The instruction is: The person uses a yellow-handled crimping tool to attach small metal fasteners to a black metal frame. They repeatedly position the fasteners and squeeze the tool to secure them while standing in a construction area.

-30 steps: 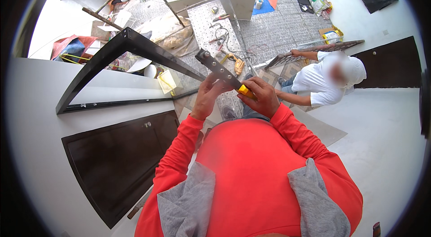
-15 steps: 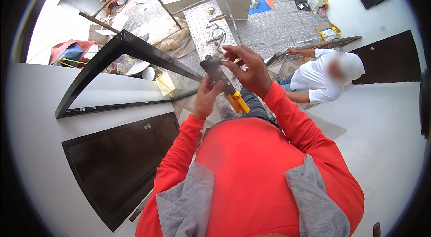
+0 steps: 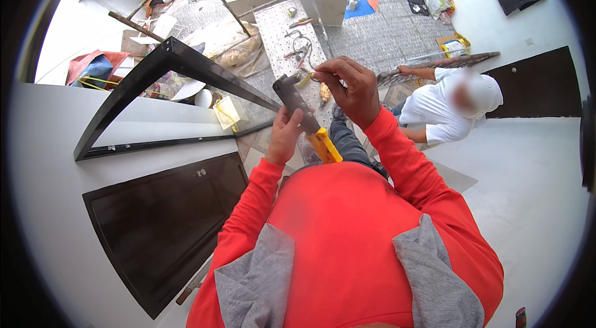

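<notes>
Left hand (image 3: 284,139): grip clamped on a dark hand tool (image 3: 298,103), yellow handle (image 3: 324,145) pointing back at the torso. Tool's in the air, seen against the near part of the perforated plank (image 3: 273,30), toward its left edge. Right hand (image 3: 358,89): thumb and finger look pinched together on a thin piece (image 3: 311,72) just beside the tool head; too small to identify. Main risk: fingertip-only pinch slips, piece drops past the plank edge. Second: left hold is mid-tool, so a sideways push on the head could twist it. Black frame (image 3: 205,70) could knock the tool if it swings left.
</notes>
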A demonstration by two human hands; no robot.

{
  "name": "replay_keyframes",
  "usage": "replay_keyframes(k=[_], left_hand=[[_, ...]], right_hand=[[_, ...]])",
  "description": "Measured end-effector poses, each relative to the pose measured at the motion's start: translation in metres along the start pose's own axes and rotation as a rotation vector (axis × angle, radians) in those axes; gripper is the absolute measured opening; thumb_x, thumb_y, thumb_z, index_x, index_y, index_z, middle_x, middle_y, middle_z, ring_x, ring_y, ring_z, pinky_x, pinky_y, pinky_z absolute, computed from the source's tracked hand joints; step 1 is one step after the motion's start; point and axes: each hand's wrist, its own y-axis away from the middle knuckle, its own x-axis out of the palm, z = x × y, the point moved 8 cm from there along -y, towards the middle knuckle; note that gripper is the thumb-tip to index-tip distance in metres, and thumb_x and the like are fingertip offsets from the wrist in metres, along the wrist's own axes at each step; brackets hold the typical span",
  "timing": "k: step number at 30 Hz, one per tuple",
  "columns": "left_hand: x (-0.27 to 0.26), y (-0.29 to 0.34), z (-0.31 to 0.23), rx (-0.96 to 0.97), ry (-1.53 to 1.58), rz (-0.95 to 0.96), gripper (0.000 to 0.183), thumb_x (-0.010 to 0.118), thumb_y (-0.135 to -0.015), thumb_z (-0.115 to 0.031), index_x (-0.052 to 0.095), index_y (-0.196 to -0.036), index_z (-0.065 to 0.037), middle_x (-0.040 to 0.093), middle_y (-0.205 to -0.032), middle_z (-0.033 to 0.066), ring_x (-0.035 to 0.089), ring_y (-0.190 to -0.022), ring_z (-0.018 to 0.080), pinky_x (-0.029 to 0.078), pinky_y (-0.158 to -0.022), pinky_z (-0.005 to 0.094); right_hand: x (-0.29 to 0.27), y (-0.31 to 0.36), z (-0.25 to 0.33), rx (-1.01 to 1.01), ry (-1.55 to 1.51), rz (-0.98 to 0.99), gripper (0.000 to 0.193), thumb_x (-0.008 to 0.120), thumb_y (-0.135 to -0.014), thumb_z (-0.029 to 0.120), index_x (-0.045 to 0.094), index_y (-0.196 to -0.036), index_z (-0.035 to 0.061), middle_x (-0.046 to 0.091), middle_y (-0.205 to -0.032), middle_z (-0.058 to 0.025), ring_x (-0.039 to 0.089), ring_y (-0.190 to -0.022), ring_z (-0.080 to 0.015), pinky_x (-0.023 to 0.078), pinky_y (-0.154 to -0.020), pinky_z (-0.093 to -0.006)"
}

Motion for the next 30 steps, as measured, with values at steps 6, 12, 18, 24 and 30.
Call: replay_keyframes(k=[6,12,18,24,30], left_hand=[[-0.002,0.002,-0.004,-0.019,0.005,0.060,0.045,0.054,-0.109,-0.026,0.045,-0.148,-0.006,0.064,-0.126,0.0089,0.062,-0.117,0.0202,0.053,-0.098,0.0419],[0.009,0.004,-0.014,0.011,0.036,0.122,0.045,0.054,-0.109,-0.024,0.044,-0.149,-0.007,0.061,-0.128,0.0062,0.063,-0.117,0.0210,0.054,-0.098,0.0426],[0.007,0.004,-0.016,0.005,0.032,0.132,0.043,0.054,-0.109,-0.023,0.046,-0.148,-0.007,0.060,-0.130,0.0049,0.063,-0.115,0.0201,0.055,-0.097,0.0417],[-0.002,0.002,-0.013,0.012,0.068,0.052,0.041,0.058,-0.106,-0.016,0.046,-0.145,-0.007,0.062,-0.126,0.0066,0.066,-0.112,0.0199,0.054,-0.098,0.0376],[0.005,0.001,-0.020,0.084,0.091,0.024,0.040,0.056,-0.107,-0.014,0.043,-0.144,-0.007,0.062,-0.124,0.0058,0.065,-0.109,0.0186,0.054,-0.095,0.0369]], right_hand=[[0.052,0.043,-0.060,0.586,-0.421,0.158,0.018,0.067,-0.094,0.009,0.073,-0.109,0.0022,0.071,-0.101,-0.0096,0.072,-0.090,-0.0175,0.057,-0.077,-0.0315],[0.078,0.064,-0.071,0.581,-0.474,0.217,0.022,0.067,-0.096,0.014,0.074,-0.115,0.0054,0.071,-0.101,-0.0076,0.071,-0.087,-0.0172,0.057,-0.075,-0.0320],[0.072,0.054,-0.056,0.495,-0.385,0.191,0.018,0.068,-0.094,0.014,0.075,-0.109,0.0087,0.071,-0.099,-0.0070,0.071,-0.086,-0.0198,0.057,-0.072,-0.0324],[0.063,0.037,-0.030,0.206,-0.034,0.194,0.010,0.070,-0.092,0.016,0.073,-0.098,0.0098,0.066,-0.092,-0.0061,0.068,-0.081,-0.0261,0.056,-0.068,-0.0368],[0.057,0.021,-0.007,0.053,0.171,0.213,0.006,0.070,-0.088,0.013,0.067,-0.088,0.0083,0.060,-0.086,-0.0066,0.066,-0.077,-0.0276,0.055,-0.068,-0.0390]])
